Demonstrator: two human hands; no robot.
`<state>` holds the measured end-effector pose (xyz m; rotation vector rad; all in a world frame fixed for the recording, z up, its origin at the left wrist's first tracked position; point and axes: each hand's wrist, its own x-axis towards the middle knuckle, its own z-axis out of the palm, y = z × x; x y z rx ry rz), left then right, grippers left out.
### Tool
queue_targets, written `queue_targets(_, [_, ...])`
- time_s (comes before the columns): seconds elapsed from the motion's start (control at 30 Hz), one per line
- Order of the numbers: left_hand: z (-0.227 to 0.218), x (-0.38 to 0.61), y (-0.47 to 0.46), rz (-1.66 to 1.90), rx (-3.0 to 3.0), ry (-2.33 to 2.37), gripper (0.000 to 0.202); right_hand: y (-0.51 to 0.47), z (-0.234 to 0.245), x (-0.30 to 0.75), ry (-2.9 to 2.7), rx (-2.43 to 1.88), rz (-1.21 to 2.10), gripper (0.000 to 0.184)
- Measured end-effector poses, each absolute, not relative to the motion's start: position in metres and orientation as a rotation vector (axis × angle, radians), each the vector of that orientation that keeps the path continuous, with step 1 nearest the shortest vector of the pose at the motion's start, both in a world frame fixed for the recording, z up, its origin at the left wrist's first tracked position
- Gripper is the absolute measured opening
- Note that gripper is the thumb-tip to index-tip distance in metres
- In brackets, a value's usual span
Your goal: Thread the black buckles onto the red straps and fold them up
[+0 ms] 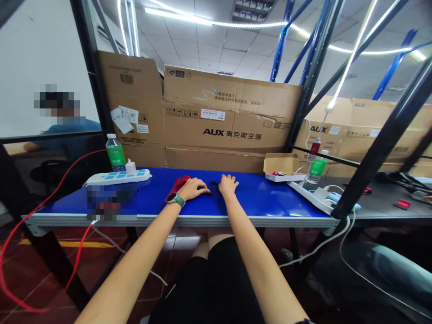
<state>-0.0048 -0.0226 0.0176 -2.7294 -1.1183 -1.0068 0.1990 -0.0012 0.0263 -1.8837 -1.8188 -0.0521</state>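
My left hand (193, 189), with a round watch on a green strap (176, 198) at its wrist, lies over a red flat piece (173, 189) on the blue tabletop (259, 198). Its fingers are bent down onto the piece, and a dark red end sticks out past the fingertips. To the right, my right hand (228, 183) rests on the table with fingers curled. A small black piece (214, 183) pokes out from its left side, against the fingers. What lies under both palms is hidden.
A white power strip (118, 177) and a green-labelled bottle (115, 153) stand at the left; a red cable (72, 168) loops there. An open carton (281, 168) with small red items sits at the back right, near another power strip (312, 198). Cardboard (229, 117) walls the back. A person (67, 121) sits far left.
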Motion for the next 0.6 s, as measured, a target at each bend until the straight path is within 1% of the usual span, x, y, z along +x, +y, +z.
queue_targets(0.1, [0.015, -0.005, -0.019, -0.998, -2.835, -1.037, 0.028, -0.001, 0.027, 0.201, -1.784, -2.015, 0.041, 0.033])
queue_targets(0.23, [0.011, -0.004, -0.017, -0.98, -2.893, -1.028, 0.027, 0.001, 0.031, 0.203, -1.774, -2.023, 0.057, 0.03])
queue_targets(0.37, [0.011, -0.003, -0.019, -0.973, -2.88, -1.079, 0.025, 0.003, 0.034, 0.205, -1.685, -1.953, 0.09, 0.022])
queue_targets(0.43, [0.012, -0.003, -0.02, -0.973, -2.859, -1.101, 0.022, 0.006, 0.036, 0.206, -1.65, -1.828, 0.115, 0.025])
queue_targets(0.53, [0.012, -0.003, -0.02, -1.022, -2.823, -1.171, 0.021, 0.011, 0.037, 0.207, -1.662, -1.529, 0.141, 0.031])
queue_targets(0.6, [0.012, -0.005, -0.019, -1.075, -2.825, -1.209, 0.017, 0.013, 0.036, 0.207, -1.655, -1.432, 0.139, 0.034])
